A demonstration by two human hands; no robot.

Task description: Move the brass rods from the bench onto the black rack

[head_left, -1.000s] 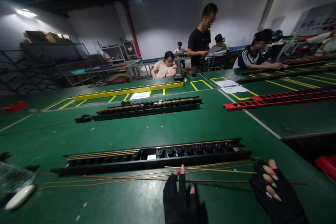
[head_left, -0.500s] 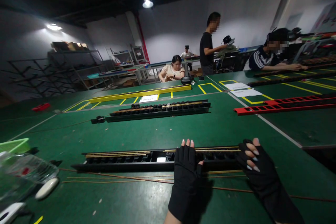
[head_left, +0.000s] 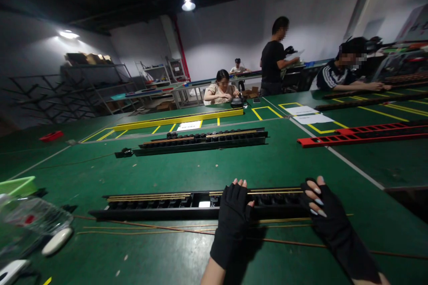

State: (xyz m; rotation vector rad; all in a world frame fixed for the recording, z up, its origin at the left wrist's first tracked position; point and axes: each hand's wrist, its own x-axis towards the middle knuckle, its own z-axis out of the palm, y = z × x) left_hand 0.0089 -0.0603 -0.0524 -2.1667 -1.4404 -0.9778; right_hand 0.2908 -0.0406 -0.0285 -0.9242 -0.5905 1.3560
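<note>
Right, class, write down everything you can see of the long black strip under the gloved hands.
The long black strip lies flat on the green table, running left to right. It looks like plastic: a shallow channel holding a row of dark sockets, with a small white patch mid-length. Thin brass-coloured rods lie along its far edge. The gloved left hand lies flat across its middle; the right hand curls over its right end.

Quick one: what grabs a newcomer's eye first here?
The left hand and right hand, in black fingerless gloves, rest on a long black socket strip near the front of the green table. Loose brass rods lie just in front of it; a red strip stands out at far right.
</note>
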